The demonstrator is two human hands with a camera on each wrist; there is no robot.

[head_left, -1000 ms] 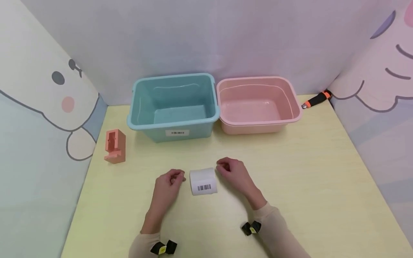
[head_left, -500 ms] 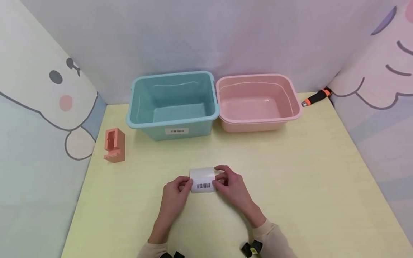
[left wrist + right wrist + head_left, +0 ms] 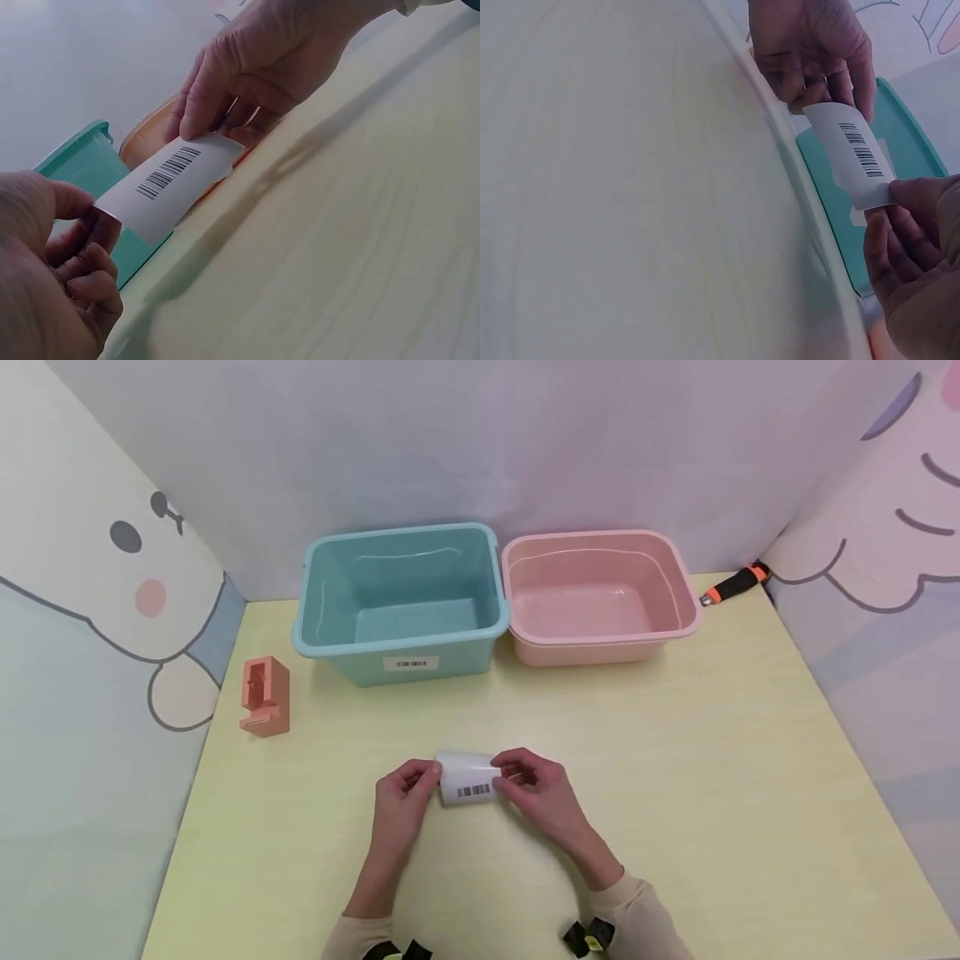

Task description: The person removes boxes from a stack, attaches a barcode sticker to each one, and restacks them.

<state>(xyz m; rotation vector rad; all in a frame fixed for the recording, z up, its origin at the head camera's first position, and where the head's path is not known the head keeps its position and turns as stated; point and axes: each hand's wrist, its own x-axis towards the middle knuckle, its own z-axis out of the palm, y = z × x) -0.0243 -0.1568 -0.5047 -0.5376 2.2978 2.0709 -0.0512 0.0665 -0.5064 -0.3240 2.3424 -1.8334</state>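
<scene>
Between the side edges of the table (image 3: 720, 793), my left hand (image 3: 401, 803) and right hand (image 3: 546, 795) pinch the label (image 3: 467, 777) by its ends: likely light, bendy, best held there.

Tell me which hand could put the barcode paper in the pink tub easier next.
Probably the right hand: it pinches the barcode paper and is nearer the pink tub than the left hand.

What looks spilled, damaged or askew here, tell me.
Nothing looks spilled or damaged. The barcoded paper bows, but the left hand and right hand pinch its ends. The black-and-orange tool lies slanted near the table's far right corner, askew beside the straighter pink bin.
</scene>
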